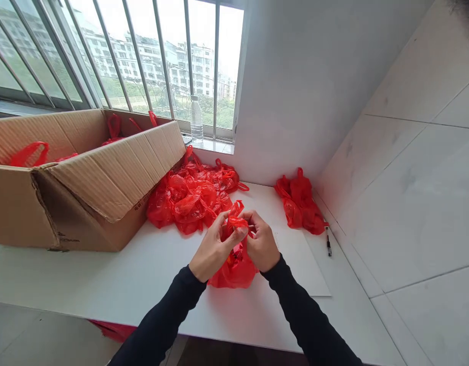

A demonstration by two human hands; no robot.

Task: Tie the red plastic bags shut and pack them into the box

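Note:
A small filled red plastic bag (234, 269) rests on the white table (143, 284) right in front of me. My left hand (213, 249) and my right hand (261, 244) are both closed on its twisted handles (237, 219) at the top, fingers pinching the red film between them. Black sleeves cover both of my arms. What is inside the bag is hidden.
A heap of red bags (192, 195) lies behind my hands, beside a large open cardboard box (85, 188) holding more red bags. Another tied red bag (301, 203) sits by the right wall, with a black pen (328, 245) near it. A water bottle (196, 119) stands on the windowsill.

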